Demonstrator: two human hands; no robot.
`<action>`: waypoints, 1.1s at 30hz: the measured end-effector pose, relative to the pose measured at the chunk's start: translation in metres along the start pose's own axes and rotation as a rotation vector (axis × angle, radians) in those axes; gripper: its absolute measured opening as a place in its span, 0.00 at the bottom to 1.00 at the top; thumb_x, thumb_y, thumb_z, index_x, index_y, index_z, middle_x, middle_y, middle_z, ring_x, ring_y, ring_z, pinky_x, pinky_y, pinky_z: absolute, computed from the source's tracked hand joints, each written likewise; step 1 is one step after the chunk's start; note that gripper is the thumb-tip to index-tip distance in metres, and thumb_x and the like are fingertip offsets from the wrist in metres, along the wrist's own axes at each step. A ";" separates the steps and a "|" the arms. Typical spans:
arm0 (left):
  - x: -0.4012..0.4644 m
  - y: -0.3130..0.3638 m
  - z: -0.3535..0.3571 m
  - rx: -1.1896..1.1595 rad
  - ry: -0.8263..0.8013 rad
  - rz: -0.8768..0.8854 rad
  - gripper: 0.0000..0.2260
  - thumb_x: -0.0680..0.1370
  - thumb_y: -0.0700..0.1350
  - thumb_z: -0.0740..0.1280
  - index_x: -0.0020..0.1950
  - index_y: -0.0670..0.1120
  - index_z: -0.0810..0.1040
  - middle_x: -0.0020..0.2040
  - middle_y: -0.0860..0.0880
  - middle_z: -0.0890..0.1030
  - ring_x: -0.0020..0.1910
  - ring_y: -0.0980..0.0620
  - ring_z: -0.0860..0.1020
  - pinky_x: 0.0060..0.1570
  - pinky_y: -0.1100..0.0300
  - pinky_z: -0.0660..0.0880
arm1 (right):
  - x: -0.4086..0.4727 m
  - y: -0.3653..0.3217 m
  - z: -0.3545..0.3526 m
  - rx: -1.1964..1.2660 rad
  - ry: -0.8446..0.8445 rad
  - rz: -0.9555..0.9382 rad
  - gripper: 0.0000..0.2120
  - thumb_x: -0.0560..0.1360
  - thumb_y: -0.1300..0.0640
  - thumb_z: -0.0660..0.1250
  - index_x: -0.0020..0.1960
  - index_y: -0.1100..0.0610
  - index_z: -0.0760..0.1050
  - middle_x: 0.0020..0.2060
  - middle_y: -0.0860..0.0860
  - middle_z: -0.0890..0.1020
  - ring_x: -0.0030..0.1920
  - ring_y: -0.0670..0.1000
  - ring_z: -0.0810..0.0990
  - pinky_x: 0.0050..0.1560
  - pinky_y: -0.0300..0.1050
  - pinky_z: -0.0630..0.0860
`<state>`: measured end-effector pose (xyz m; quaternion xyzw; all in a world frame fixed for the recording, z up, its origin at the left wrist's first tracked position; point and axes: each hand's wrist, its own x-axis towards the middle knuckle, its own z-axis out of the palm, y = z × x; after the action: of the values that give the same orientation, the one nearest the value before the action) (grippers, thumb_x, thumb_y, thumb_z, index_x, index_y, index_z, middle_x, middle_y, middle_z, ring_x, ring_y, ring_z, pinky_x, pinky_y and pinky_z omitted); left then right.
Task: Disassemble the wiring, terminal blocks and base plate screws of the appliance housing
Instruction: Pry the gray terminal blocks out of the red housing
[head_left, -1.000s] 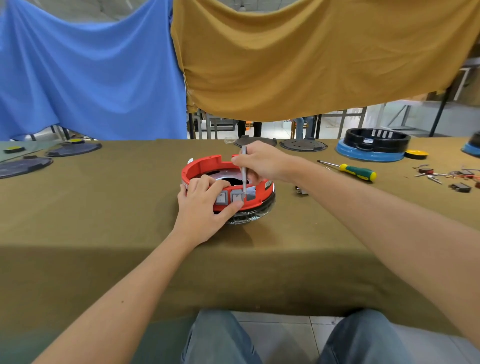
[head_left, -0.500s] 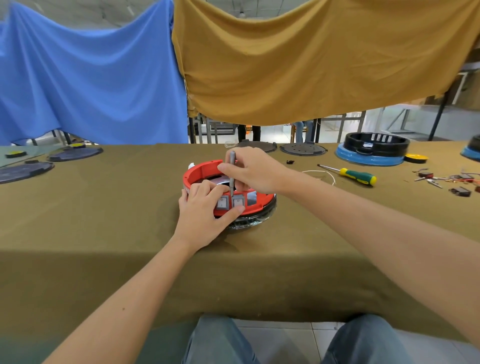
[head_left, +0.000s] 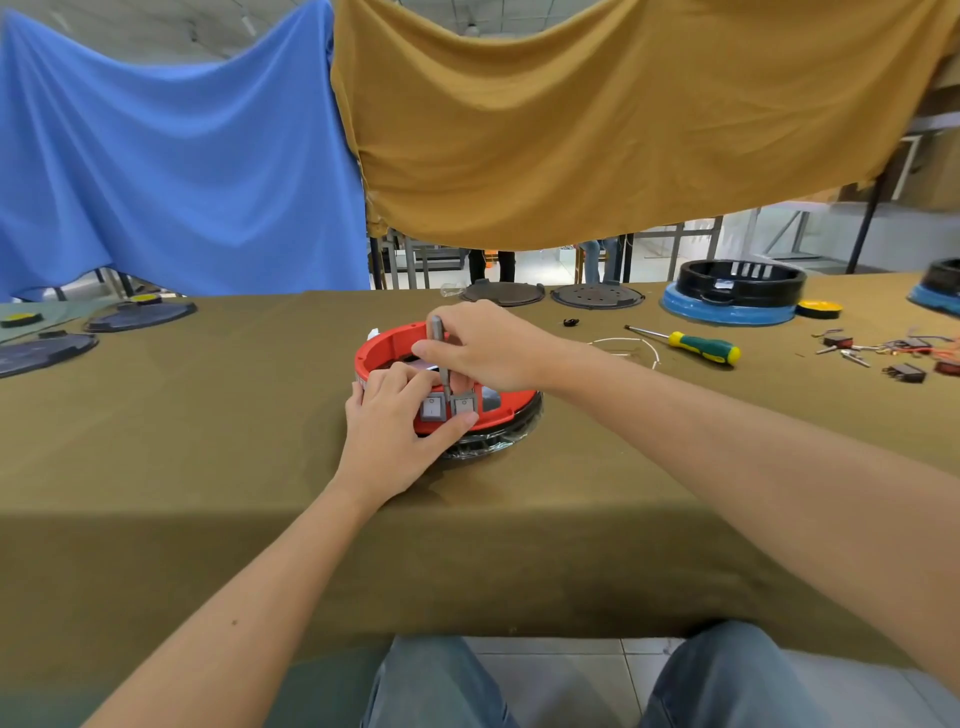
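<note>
- Ok so the red appliance housing sits about mid-table on the olive cloth-covered table, on top of a dark ribbed base I can only partly see under it.
- My left hand comes in from the lower left, forearm angled up across the table edge. Fingers curl over the near rim of the housing, thumb pressed against the front wall just below the two grey rocker switches, so it's gripping the housing.
- My right hand reaches in from the right, wrist bent down over the ring. It pinches a thin grey screwdriver between thumb and fingers, shaft standing nearly upright, tip going down inside the rim right behind the switches. Can't tell what the tip is actually touching.
- Off to the right: a green-and-yellow screwdriver lying flat, a loose white wire just beside it, and a small pile of pulled wiring and terminal blocks near the table's right edge.
- Further back there's a black housing on a blue base.
</note>
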<state>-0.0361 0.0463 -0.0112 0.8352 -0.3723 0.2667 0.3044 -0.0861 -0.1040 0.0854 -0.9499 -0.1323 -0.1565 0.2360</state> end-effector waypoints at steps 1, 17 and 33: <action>0.000 0.000 0.000 0.001 -0.002 -0.001 0.24 0.73 0.68 0.60 0.57 0.51 0.77 0.52 0.57 0.70 0.57 0.54 0.66 0.65 0.36 0.63 | 0.000 0.000 -0.001 -0.006 -0.004 -0.004 0.15 0.83 0.50 0.61 0.40 0.53 0.68 0.31 0.51 0.85 0.33 0.50 0.84 0.37 0.42 0.77; 0.000 0.001 -0.001 0.001 -0.004 -0.014 0.28 0.71 0.71 0.59 0.59 0.52 0.77 0.52 0.57 0.73 0.57 0.53 0.68 0.64 0.39 0.65 | 0.029 -0.013 -0.008 -0.117 -0.222 0.125 0.18 0.81 0.61 0.57 0.32 0.60 0.70 0.21 0.52 0.80 0.25 0.51 0.82 0.44 0.57 0.84; 0.018 0.023 -0.018 0.358 -0.144 0.114 0.15 0.82 0.58 0.57 0.58 0.54 0.79 0.47 0.53 0.79 0.48 0.49 0.77 0.54 0.51 0.69 | -0.072 0.035 -0.008 0.765 0.385 0.285 0.05 0.79 0.61 0.69 0.50 0.62 0.82 0.37 0.56 0.85 0.38 0.51 0.83 0.42 0.47 0.84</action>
<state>-0.0476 0.0387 0.0201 0.8704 -0.3866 0.2851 0.1080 -0.1421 -0.1508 0.0520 -0.7566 -0.0021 -0.2363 0.6097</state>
